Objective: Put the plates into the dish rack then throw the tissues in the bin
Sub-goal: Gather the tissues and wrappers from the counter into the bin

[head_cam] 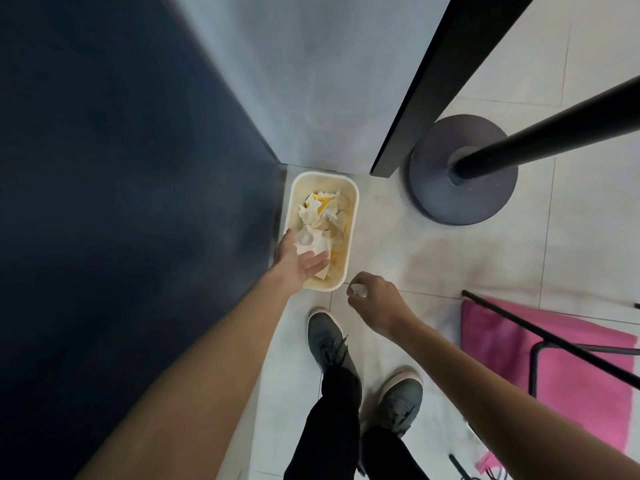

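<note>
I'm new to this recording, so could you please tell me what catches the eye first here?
The cream bin on the floor at centre, holding crumpled tissues, draws the eye first, with the left hand open over its near end and a white tissue at its fingertips. Just right of the bin, the right hand pinches a small tissue; a pink mat lies lower right.

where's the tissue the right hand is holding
In the head view, the tissue is pinched in the right hand near centre, just right of the near right corner of the bin, not yet over it.
</note>
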